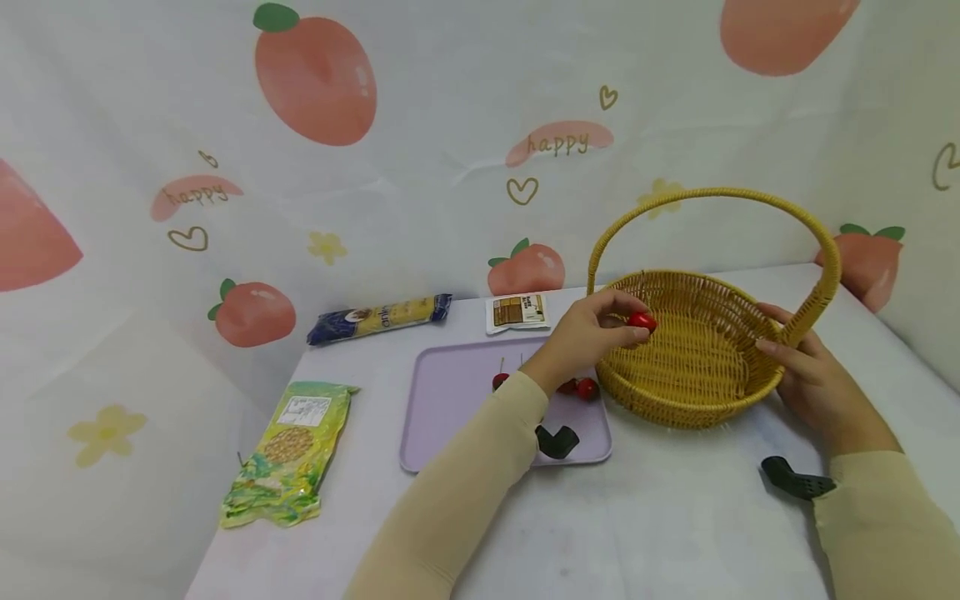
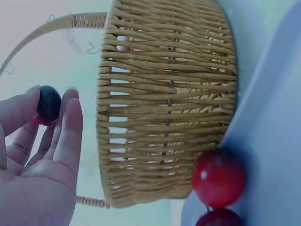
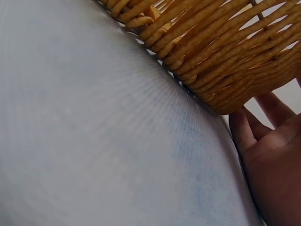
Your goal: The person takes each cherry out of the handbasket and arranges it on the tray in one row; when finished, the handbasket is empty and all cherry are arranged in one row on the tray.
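My left hand (image 1: 588, 333) pinches a red cherry (image 1: 642, 321) between thumb and fingers, above the left rim of a yellow wicker basket (image 1: 682, 412). In the left wrist view this cherry (image 2: 48, 105) looks dark with a red underside, beside the basket wall (image 2: 164, 103). My right hand (image 1: 817, 387) holds the basket's right side near the foot of its handle; the right wrist view shows fingers (image 3: 241, 129) against the outer wall. More cherries (image 1: 588, 389) lie on a lilac tray (image 1: 450, 408), partly hidden by my left arm.
A green-yellow bag (image 1: 288, 450) lies left of the tray. Behind the tray are a long blue-and-yellow packet (image 1: 378, 318) and a small white-and-brown packet (image 1: 517, 313). The basket's tall arched handle (image 1: 712, 193) rises above it. A patterned cloth (image 1: 420, 183) hangs behind the table.
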The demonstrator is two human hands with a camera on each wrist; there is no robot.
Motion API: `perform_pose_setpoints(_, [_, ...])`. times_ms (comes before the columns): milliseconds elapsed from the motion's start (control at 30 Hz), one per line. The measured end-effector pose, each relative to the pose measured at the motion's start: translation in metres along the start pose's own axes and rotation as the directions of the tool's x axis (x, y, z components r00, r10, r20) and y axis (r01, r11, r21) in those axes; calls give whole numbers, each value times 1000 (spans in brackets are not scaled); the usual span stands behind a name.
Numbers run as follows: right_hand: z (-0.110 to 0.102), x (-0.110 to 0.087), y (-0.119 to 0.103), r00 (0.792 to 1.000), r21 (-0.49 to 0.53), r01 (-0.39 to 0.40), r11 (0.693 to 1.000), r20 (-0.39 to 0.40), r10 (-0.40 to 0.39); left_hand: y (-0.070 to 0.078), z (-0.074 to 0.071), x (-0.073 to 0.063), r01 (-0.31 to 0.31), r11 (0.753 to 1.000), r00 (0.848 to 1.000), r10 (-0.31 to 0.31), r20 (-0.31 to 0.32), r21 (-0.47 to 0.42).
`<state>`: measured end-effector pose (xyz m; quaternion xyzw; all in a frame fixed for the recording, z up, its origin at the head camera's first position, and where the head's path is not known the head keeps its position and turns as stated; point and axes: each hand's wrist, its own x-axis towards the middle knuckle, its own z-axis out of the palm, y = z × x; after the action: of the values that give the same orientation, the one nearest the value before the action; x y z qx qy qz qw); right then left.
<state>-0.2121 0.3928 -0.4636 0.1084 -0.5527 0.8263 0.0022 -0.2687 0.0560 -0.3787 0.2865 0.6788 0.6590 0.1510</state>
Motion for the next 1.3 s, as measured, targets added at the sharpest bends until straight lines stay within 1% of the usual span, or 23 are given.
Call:
perform_pose_setpoints(100, [-1,-1,0,1000,-6,-7,1000,-2,7,0,-3,-10,3,1000,1000,-3,11,4])
perform_pose_setpoints(233, [-2,-1,0,1000,-11,-9,1000,-1,9,1,-7,-22,-3,1000,1000,3,9,16])
perform_pose_setpoints(500, [-1,-1,-2,1000,-31,-20,999,-7,19,-1,-20,-46,17,997,999,-14,-38,75])
perform_pose_setpoints(700, [0,-1,-1,1000,-12,-7,1000,-5,7,-7,-36,-62,23,999,995,-19,-98,46])
perform_pose_setpoints(800, [-1,-1,0,1000,-18,-8,1000,-9,8,-11,-45,-70,28,1000,992,-26,-120,13])
perform_pose_setpoints(900, [-1,-2,-1,1000,-26,-13,1000,-13,13,-13,-57,-78,38,999,989,-38,-142,0])
perform_pose_setpoints(1000, [-2,-2,-1,1000,-25,-11,1000,-10,11,-12,-70,-87,51,999,981,-52,-184,-10])
perform_pose_setpoints(1067, [-2,-2,-1,1000,-25,-9,1000,-5,9,-10,-79,-93,61,998,972,-62,-226,-10])
perform_pose_setpoints(1167, [-2,-1,0,1000,-17,-1,1000,9,1,-10,-94,-102,68,998,954,-70,-291,-16])
perform_pose_setpoints(1300, [-2,-1,0,1000,-12,3,1000,8,-3,-13,-110,-112,97,995,928,-95,-360,-13])
